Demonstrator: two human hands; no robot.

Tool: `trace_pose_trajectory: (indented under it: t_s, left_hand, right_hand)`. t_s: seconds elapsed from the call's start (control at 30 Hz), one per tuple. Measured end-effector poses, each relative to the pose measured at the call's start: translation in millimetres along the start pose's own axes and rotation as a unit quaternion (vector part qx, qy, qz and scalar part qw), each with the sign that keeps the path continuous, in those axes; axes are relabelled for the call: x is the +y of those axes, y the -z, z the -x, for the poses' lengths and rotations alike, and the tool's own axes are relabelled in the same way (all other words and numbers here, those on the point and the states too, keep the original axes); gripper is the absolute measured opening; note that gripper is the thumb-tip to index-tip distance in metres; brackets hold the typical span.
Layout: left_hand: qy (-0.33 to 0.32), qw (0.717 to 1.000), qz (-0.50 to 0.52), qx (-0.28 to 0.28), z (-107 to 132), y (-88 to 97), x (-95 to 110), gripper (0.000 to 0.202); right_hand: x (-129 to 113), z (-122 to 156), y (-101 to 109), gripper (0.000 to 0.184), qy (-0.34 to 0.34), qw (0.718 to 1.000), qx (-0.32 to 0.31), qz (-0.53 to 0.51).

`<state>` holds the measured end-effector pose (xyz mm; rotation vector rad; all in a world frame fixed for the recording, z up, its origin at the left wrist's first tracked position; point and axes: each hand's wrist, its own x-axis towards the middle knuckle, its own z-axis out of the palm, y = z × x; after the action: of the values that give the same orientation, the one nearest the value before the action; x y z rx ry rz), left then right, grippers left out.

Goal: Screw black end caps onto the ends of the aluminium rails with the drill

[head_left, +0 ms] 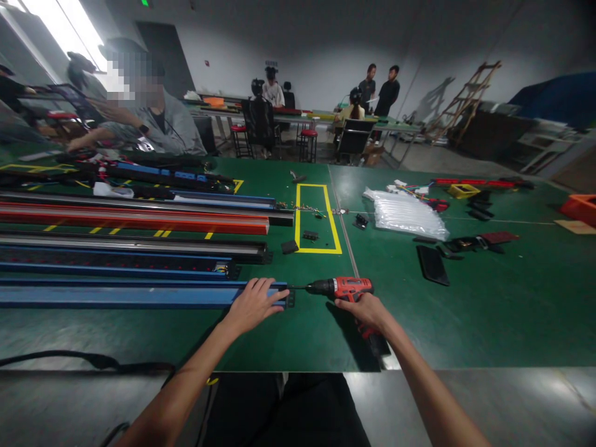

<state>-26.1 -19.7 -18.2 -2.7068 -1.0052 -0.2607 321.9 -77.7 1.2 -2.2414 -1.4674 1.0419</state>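
Observation:
My right hand [365, 309] is wrapped round the handle of a red and black cordless drill [354, 287]. The drill lies level, and its long thin bit points left at the end of a blue metal rail [186, 294]. Over that rail's right end, my left hand [254, 304] grips it from above, fingers bent across the top. A small black end bracket [291, 299] shows just beyond my left fingertips. The bit's tip meets the rail end near this bracket; exact contact is too small to tell.
More rails lie behind, among them an orange rail [223, 222]. Small black parts [311, 235] sit near a yellow taped rectangle [336, 251]. To the right are bubble wrap [407, 214] and a black phone-like slab [433, 265]. A co-worker [162, 118] sits across the table at left.

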Motion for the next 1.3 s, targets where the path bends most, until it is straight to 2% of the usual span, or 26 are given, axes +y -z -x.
trace_pose_trajectory:
  t_s: [0.1,0.3,0.7,1.3]
  left_hand:
    - [0.004,1.0,0.011,0.0,0,-1.3,0,0.047]
    - [0.009,0.999,0.03,0.007,1,-3.4,-1,0.046]
    - [0.008,1.0,0.03,0.001,0,0.2,0,0.044]
    - [0.004,1.0,0.019,0.001,0,2.6,0,0.044]
  right_hand:
    - [0,-1,0,0.045,-0.002,1.0,-0.002,-0.006]
    - [1,-4,-2,0.029,-0.024,1.0,0.004,0.003]
    - [-10,4,3,0.023,-0.04,0.999,-0.003,-0.005]
    - [-10,4,2,0.022,-0.019,1.0,0.0,-0.003]
